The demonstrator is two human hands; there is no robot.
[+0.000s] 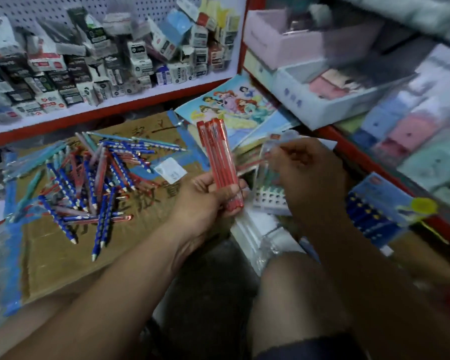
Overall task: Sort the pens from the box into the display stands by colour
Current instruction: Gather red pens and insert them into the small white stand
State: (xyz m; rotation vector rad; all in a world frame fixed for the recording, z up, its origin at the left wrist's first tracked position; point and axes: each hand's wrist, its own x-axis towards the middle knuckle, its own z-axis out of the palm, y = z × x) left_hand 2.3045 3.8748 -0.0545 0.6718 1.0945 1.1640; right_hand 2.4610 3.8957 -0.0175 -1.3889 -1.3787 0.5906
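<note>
My left hand (205, 201) grips a bunch of red pens (218, 157), held upright in the middle of the view. My right hand (304, 172) is closed around the top of a clear plastic display stand (268, 178) that holds red pens; its white gridded base (268, 197) shows below. A loose pile of blue, red and teal pens (96, 178) lies on a flattened cardboard box (63, 255) to the left. A blue stand with blue pens (374, 216) lies at the right.
A red-edged shelf with small boxed stationery (102, 61) runs along the back left. A cartoon colouring book (234, 102) lies behind the pens. Pastel boxes and stacked notebooks (413, 141) fill the shelf at right. My knee (291, 294) is below.
</note>
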